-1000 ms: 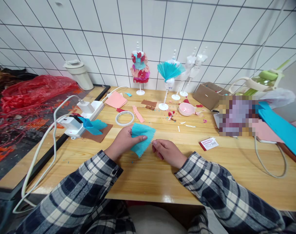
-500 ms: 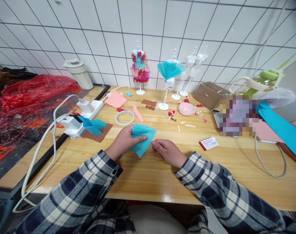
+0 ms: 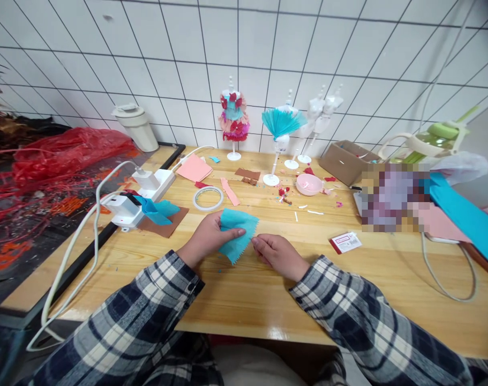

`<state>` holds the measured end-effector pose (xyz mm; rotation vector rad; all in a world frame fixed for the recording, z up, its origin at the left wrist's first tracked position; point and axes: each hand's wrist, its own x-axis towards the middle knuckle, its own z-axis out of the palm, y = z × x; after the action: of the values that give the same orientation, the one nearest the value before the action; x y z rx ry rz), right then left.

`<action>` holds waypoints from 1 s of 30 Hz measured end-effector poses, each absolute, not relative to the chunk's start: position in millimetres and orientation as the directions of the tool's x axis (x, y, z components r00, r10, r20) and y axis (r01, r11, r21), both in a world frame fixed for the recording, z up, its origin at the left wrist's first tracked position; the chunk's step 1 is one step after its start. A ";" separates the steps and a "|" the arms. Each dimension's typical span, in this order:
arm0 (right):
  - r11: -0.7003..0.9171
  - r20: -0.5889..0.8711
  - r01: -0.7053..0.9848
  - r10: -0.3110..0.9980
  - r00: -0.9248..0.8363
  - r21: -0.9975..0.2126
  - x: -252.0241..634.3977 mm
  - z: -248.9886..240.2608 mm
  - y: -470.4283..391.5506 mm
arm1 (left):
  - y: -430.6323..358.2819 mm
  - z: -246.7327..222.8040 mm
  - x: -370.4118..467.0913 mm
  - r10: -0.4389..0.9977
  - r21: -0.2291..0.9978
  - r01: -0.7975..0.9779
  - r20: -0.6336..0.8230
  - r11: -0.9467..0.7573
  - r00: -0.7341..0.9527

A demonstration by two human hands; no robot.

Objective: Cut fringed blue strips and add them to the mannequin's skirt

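Observation:
A turquoise crepe paper piece (image 3: 240, 224) with a zigzag-cut right edge is gripped by my left hand (image 3: 211, 236), thumb on top. At that cut edge my right hand (image 3: 278, 254) is closed, its thumb and forefinger pinched together; whatever lies between them is too small to make out. Beyond the hands stands a small white dress form with a pleated turquoise fan (image 3: 283, 123) on its front. A second form wears a ruffled dress (image 3: 233, 118) in red, pink and turquoise. A roll of tape (image 3: 208, 198) lies just past my left hand.
White power strip (image 3: 155, 185) with cables on the left, by brown and turquoise paper. Paper scraps and a pink bowl (image 3: 309, 184) lie mid-table. A cardboard box (image 3: 344, 162), a price tag (image 3: 346, 242) and turquoise paper (image 3: 464, 220) are on the right.
The whole view has shifted slightly, with things appearing a little lower. Both hands keep nearly the same pose at the turquoise paper.

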<state>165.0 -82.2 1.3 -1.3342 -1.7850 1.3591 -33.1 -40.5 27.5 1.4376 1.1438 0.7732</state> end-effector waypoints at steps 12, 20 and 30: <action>-0.508 -0.272 0.016 0.433 -0.859 -0.861 130.8 28.3 -98.5 | -16.7 40.5 -64.3 0.997 0.980 -0.196 0.015 -0.030 -0.080; -0.054 -0.091 0.104 0.917 -0.389 -0.993 161.2 28.3 -72.8 | -11.7 34.7 -61.7 0.988 0.945 -0.325 -0.076 0.029 -0.134; 0.089 0.049 0.401 0.993 -0.111 -0.912 177.3 15.5 -49.4 | -17.0 32.1 -57.8 0.979 0.956 -0.214 -0.205 0.201 0.002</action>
<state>177.3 -49.4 15.5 -1.4044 -1.6207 1.0013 -57.8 -17.0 32.1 0.8932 1.1554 1.1660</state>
